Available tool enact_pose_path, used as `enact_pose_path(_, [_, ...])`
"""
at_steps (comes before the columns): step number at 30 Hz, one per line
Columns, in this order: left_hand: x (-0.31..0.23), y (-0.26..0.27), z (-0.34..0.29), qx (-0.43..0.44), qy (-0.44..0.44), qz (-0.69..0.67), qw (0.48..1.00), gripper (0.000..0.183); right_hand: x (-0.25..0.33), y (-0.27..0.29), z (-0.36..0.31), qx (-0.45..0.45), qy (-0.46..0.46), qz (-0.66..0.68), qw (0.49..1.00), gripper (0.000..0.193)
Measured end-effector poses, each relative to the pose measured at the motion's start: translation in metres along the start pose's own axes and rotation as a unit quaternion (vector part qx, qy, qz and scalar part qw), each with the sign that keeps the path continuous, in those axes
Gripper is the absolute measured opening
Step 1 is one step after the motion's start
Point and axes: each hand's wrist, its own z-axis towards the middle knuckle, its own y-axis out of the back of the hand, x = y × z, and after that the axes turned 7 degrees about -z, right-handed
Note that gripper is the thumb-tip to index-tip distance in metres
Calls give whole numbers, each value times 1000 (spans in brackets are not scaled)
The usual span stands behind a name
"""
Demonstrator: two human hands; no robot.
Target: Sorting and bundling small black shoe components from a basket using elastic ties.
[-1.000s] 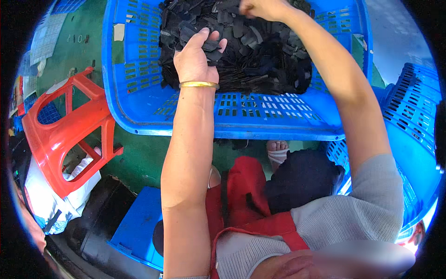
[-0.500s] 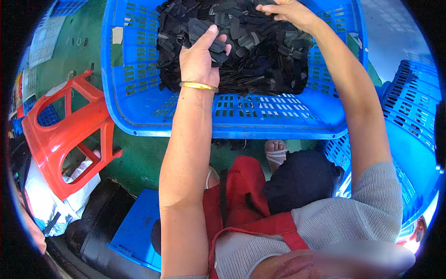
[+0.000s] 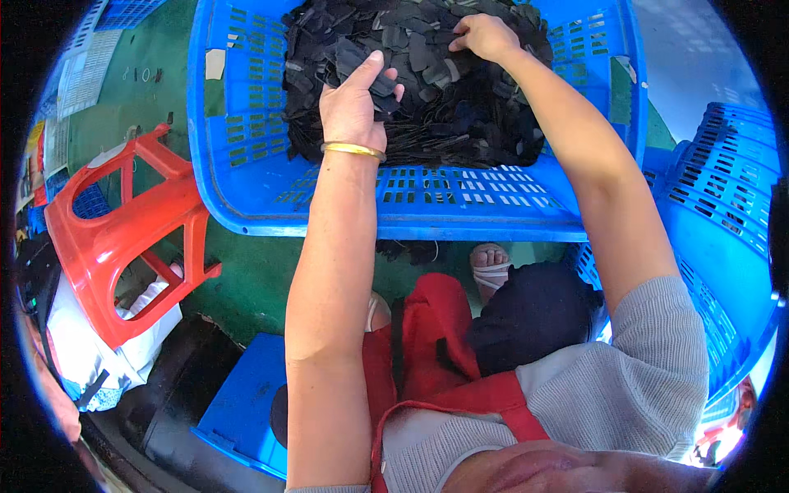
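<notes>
Left hand [image 3: 352, 103] palm-down on the near slope of a heap of black pieces [image 3: 444, 90], thumb stretched up and forward, fingers curled into the pile and closed around a small clutch of flat black scraps. Right hand [image 3: 485, 34] further out, at the far crest of the same heap, knuckles up, fingertips buried; hard to tell whether pinching anything or merely pressing down. Heap directly beneath and ahead of both hands, filling the middle and far part of a blue slotted plastic basket [image 3: 246, 164], bare slotted floor showing along the near wall. No single long axis to the pile; spread wider across than deep, so left hand nearer to the near and left flank, right hand nearer to the far and right flank. Pieces thin, matte black to dark grey, irregular cut shapes with rounded corners, lying overlapped at every angle, some edges curling up; look light, limp and likely to slide off one another. Gold bangle [image 3: 353, 149] on the left wrist, just short of the heap. Red plastic stool [image 3: 123, 222] well off to the left on green floor, another blue crate [image 3: 723, 205] at the right, red apron [image 3: 444, 329] below, between the forearms
</notes>
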Motion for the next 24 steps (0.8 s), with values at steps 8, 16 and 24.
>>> enact_pose_path(8, [2,-4,1,25,-16,8,1000,20,7,59,-23,56,-35,544,837,29])
enact_pose_path(16, [8,1,7,172,-46,-21,984,29,115,47,-88,5,80,501,861,31])
enact_pose_path(24, [3,-2,6,-10,-19,-76,997,28,3,14,2,-20,124,-94,988,40])
